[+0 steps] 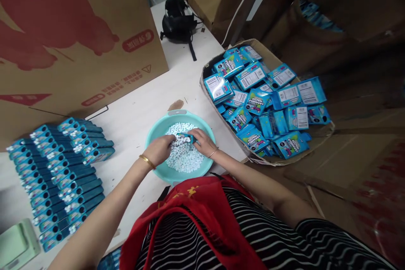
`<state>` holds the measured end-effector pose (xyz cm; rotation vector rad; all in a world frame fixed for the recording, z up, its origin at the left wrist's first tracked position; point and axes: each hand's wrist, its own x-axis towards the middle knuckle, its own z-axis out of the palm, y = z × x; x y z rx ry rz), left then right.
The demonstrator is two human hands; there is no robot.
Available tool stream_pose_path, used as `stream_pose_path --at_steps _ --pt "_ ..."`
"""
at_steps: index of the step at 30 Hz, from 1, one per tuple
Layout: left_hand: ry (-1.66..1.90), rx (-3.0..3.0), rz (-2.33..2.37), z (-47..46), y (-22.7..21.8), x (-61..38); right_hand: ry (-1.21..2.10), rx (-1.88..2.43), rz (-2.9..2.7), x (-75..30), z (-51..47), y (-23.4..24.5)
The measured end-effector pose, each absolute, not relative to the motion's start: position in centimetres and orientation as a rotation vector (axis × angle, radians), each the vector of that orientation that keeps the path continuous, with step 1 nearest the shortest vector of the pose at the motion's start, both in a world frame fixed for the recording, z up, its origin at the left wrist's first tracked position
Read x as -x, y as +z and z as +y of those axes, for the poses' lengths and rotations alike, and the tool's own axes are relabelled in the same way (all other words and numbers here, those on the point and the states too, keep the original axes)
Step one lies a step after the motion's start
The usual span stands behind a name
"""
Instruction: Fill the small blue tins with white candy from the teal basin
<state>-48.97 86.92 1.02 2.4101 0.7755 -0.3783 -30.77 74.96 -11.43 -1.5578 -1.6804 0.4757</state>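
Over a turquoise basin (pixel 155 130) filled with small white candies (pixel 188 162), both hands come together at a small blue candy box (pixel 190 138). Its side is gripped between the fingers and thumb of my right hand (pixel 204 143). My left hand (pixel 160 148) is closed at the box's other end, by a cluster of white candies (pixel 177 140). What the left fingers pinch there is hidden. To the left, several blue boxes (pixel 57 177) stand in rows, with dark round holes and white candies at their ends.
A cardboard carton (pixel 268 161) heaped with blue candy boxes (pixel 253 78) stands right of the basin. A large printed cardboard box (pixel 126 4) rises at the back left. A black strapped item (pixel 179 21) lies behind on the white table (pixel 136 109). A pale green device (pixel 19 240) sits front left.
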Motion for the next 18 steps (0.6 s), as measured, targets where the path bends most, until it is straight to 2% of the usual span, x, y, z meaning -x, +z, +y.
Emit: stream_pose_path --at_steps 4,8,14,18 --pt "-0.667 -2.697 0.927 84.5 3.8 46.2 0.473 1.579 -1.669 31.6 75.1 -11.4" --pt "-0.747 -2.803 0.908 83.0 5.8 45.5 0.504 1.58 -1.61 31.8 75.0 -11.1" --pt "-0.539 -2.637 0.967 85.1 5.8 48.7 0.519 1.562 -1.492 31.6 74.7 -11.7" --pt "-0.271 -2.46 1.014 87.3 1.8 50.9 0.545 1.594 -1.447 31.6 74.5 -12.0"
